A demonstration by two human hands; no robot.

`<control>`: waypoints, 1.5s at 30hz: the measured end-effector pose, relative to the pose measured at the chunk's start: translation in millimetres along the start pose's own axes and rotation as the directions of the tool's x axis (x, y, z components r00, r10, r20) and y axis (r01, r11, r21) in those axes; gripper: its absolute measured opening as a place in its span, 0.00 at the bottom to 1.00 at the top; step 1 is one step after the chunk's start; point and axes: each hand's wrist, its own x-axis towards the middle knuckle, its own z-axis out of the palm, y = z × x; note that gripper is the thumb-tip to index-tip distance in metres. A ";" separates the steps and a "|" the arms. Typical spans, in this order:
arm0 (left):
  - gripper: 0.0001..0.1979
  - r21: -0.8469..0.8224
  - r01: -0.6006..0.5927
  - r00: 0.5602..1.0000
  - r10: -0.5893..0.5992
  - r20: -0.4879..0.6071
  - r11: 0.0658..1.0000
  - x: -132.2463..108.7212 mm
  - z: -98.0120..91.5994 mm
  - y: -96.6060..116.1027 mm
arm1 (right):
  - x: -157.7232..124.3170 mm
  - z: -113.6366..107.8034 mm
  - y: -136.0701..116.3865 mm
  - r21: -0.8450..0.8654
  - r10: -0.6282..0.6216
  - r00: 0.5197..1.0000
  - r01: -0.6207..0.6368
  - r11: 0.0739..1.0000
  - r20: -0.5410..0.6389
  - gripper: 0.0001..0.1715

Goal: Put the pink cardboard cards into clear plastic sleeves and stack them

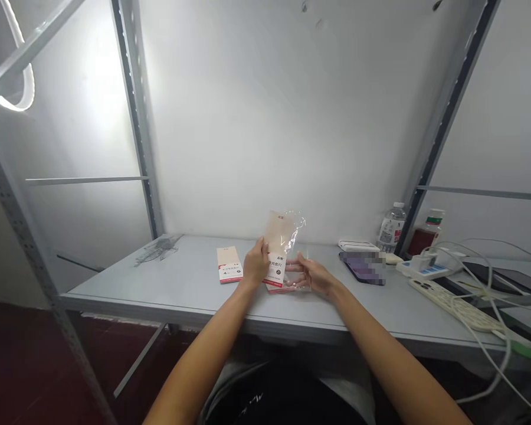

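My left hand (256, 260) is closed on a flat beige, white and red ruler set pack (275, 265), held upright above the table. Clear plastic film, which looks like a bag (297, 233), stands out along the pack's right side. My right hand (313, 274) has its thumb in front of the film and its fingers stretched behind it, showing through. Under the raised pack, part of another red-edged pack (277, 289) lies on the table, mostly covered. To the left of my left hand rests a similar pack (230, 264), apparently on top of others.
On the grey table (194, 295), a phone (363, 268) lies right of my hands. Behind it stand a water bottle (392, 227) and a dark red bottle (426, 231). A power strip (425, 270), keyboard (455, 307) and loose cables fill the right side. Crumpled clear plastic (159, 249) lies far left.
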 end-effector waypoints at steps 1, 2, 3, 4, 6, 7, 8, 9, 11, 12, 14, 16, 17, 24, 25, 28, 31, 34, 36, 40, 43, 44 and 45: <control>0.19 -0.014 0.010 1.000 -0.010 -0.009 1.000 0.4 0.5 -0.5 | 0.2 0.6 0.6 -0.005 0.002 1.000 -0.002 1.000 0.006 0.23; 0.19 -0.031 0.019 1.000 -0.020 -0.018 0.999 0.8 1.1 -1.2 | 0.4 1.2 1.3 -0.012 0.005 1.000 -0.005 1.000 0.012 0.22; 0.19 -0.050 0.027 0.999 -0.028 -0.025 0.998 1.2 1.7 -2.0 | 0.8 1.6 2.2 -0.021 0.007 1.000 -0.006 1.000 0.018 0.21; 0.20 -0.070 0.032 0.999 -0.034 -0.029 0.997 1.7 2.2 -2.9 | 1.3 1.9 3.0 -0.030 0.007 1.000 -0.007 1.000 0.020 0.21; 0.20 -0.106 0.032 0.999 -0.035 -0.032 0.994 2.3 3.1 -4.4 | 2.4 1.9 4.7 -0.041 0.001 1.000 0.000 0.999 0.020 0.21; 0.20 -0.118 0.030 0.999 -0.035 -0.035 0.993 2.4 3.3 -4.8 | 3.0 1.7 5.4 -0.044 -0.005 1.000 0.006 0.999 0.021 0.21; 0.20 -0.129 0.032 0.999 -0.037 -0.038 0.991 2.5 3.3 -5.0 | 3.5 1.4 6.0 -0.044 -0.011 1.000 0.012 0.999 0.023 0.21; 0.20 -0.141 0.036 0.998 -0.042 -0.040 0.989 2.6 3.2 -5.0 | 4.0 1.1 6.5 -0.043 -0.014 1.000 0.015 0.999 0.026 0.20; 0.20 -0.167 0.050 0.997 -0.057 -0.042 0.985 2.8 2.8 -4.4 | 4.9 0.3 7.3 -0.050 -0.016 1.000 0.017 0.999 0.025 0.19; 0.20 -0.179 0.057 0.997 -0.065 -0.042 0.982 3.0 2.6 -3.9 | 5.3 -0.1 7.6 -0.056 -0.016 1.000 0.017 0.998 0.019 0.19; 0.20 -0.200 0.063 0.996 -0.074 -0.048 0.978 3.6 2.6 -3.2 | 5.8 -0.7 8.3 -0.064 -0.027 1.000 0.027 0.998 0.010 0.18; 0.20 -0.218 0.065 0.994 -0.081 -0.066 0.974 4.3 3.1 -3.1 | 6.2 -1.1 8.9 -0.061 -0.044 0.999 0.045 0.997 0.010 0.15; 0.20 -0.227 0.066 0.994 -0.085 -0.073 0.972 4.6 3.5 -3.3 | 6.4 -1.2 9.2 -0.058 -0.051 0.999 0.052 0.997 0.012 0.14; 0.18 -0.279 0.087 0.989 -0.116 -0.087 0.956 5.3 4.4 -5.2 | 6.2 2.2 9.6 -0.127 -0.076 0.995 0.083 0.988 0.060 0.14; 0.18 -0.277 0.092 0.990 -0.118 -0.081 0.957 5.1 4.4 -4.9 | 5.7 3.4 9.7 -0.130 -0.077 0.994 0.086 0.988 0.071 0.14; 0.17 -0.286 0.090 0.992 -0.110 -0.054 0.954 3.4 5.5 -2.8 | 3.9 7.6 10.4 -0.123 -0.062 0.994 0.074 0.990 0.094 0.15; 0.17 -0.361 0.099 0.995 -0.097 0.023 0.927 1.3 8.3 -0.5 | 3.6 10.9 11.7 -0.122 -0.039 0.993 0.052 0.991 0.110 0.17; 0.17 -0.489 0.142 0.988 -0.095 0.119 0.861 0.8 11.3 -0.2 | 6.6 10.5 13.8 -0.136 -0.093 0.993 0.103 0.985 0.076 0.17; 0.18 -0.597 0.197 0.976 -0.102 0.191 0.778 1.9 12.6 -1.6 | 9.7 8.2 14.7 -0.146 -0.160 0.987 0.160 0.976 0.011 0.17; 0.20 -0.745 0.381 0.912 -0.092 0.399 0.547 5.3 11.6 -5.5 | 13.1 2.9 12.3 -0.117 -0.210 0.976 0.202 0.972 -0.064 0.19; 0.20 -0.740 0.490 0.861 -0.125 0.493 0.461 6.5 8.6 -5.4 | 12.6 1.0 9.4 -0.082 -0.207 0.976 0.201 0.976 -0.070 0.19; 0.20 -0.734 0.513 0.851 -0.149 0.504 0.446 6.6 7.7 -4.7 | 12.4 0.7 9.1 -0.079 -0.202 0.977 0.197 0.977 -0.065 0.19; 0.19 -0.727 0.531 0.842 -0.173 0.511 0.436 6.5 7.0 -3.9 | 12.4 0.5 9.3 -0.082 -0.197 0.979 0.192 0.978 -0.058 0.20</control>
